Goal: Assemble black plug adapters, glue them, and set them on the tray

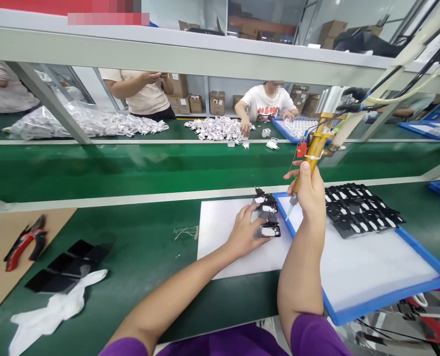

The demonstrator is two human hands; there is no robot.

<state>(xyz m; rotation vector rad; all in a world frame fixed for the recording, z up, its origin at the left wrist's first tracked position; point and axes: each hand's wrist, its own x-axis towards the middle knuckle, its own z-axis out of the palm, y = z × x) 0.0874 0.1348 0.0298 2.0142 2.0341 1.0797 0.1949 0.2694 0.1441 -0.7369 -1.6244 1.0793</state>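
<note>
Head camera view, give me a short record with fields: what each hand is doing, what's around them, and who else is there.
left hand: fingers rest on a row of small black parts on a white sheet
right hand: grips a yellow dispensing tool, tip pointing down over the blue-framed tray
tray contents: black parts in rows at its far end
bench left: red-handled cutters, black plates, white cloth
others: two people across the belt, white parts piled before them

A factory assembly line. Green conveyor belts [131, 168] run between workbenches. Stacked cardboard boxes [217, 102] and heaps of white parts [216, 129] sit beyond.
</note>
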